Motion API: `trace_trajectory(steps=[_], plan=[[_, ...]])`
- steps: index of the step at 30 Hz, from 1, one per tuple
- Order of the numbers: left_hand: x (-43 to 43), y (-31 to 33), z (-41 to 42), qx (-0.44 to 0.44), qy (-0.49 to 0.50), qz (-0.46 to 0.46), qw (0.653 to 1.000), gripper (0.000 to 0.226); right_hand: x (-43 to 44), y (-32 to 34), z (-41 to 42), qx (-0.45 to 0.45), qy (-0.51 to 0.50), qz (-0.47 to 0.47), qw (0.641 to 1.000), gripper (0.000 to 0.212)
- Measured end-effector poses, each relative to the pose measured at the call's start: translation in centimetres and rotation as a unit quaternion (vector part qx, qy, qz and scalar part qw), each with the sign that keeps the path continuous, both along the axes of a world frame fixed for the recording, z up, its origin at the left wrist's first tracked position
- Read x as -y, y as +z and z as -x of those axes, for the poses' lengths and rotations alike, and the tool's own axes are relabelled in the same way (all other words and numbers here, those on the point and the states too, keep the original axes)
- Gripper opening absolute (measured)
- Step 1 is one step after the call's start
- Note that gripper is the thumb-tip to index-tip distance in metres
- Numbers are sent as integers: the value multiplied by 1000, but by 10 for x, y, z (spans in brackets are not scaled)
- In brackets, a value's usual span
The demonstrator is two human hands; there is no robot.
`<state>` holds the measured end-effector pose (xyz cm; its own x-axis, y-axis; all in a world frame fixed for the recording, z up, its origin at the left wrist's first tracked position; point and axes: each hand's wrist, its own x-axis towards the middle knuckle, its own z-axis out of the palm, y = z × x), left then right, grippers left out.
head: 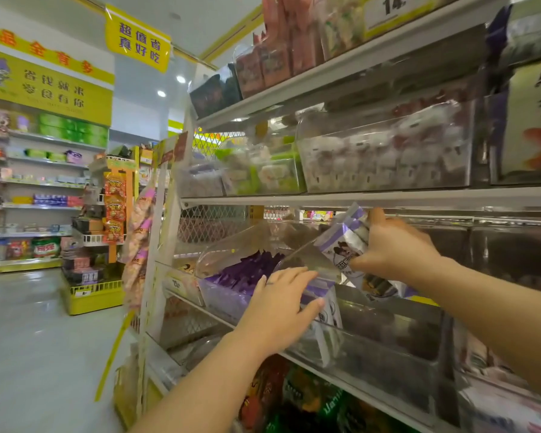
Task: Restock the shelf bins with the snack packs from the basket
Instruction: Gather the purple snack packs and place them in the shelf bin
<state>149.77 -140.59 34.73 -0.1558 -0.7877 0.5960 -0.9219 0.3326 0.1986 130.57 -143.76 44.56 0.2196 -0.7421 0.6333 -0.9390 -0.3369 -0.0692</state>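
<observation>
My right grip point(394, 245) grasping bunch of snack packs point(344, 242), up over clear bin point(388, 335). My left grip point(278, 304) flat on bin front, fingers straight, holding nothing. Big shelf point(372, 200): bins above point(384, 151) look full. This bin: few packs at front, lots of room behind. No basket in view. Job started, I think, far from done; more packs must go in.

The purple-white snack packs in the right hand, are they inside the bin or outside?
Outside: the right hand grips the snack packs, raised over the clear bin.
</observation>
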Motion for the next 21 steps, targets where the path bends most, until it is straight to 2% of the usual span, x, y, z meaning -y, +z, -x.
trace_trajectory(steps=[3, 6, 9, 12, 14, 17, 20, 21], plan=[[2, -5, -5, 0, -14, 22, 1000, 51, 20, -11, -20, 47, -3, -45, 998, 68], [2, -11, -14, 2, -33, 36, 999, 49, 40, -21, -38, 148, 32, -109, 982, 87], [1, -18, -25, 14, -43, 40, 998, 49, 55, -33, -49, 243, 94, -172, 950, 87], [0, -25, -32, 23, -46, 40, 998, 49, 63, -39, -51, 292, 110, -213, 926, 87], [1, -27, -34, 21, -49, 41, 998, 48, 64, -40, -47, 313, 109, -270, 904, 96], [2, -29, -35, 13, -53, 45, 998, 48, 53, -36, -43, 329, 114, -392, 851, 102], [3, -31, -34, 12, -53, 55, 997, 48, 49, -30, -39, 367, 123, -435, 813, 123], [2, -32, -34, 14, -52, 57, 997, 48, 50, -29, -38, 390, 129, -437, 800, 122]])
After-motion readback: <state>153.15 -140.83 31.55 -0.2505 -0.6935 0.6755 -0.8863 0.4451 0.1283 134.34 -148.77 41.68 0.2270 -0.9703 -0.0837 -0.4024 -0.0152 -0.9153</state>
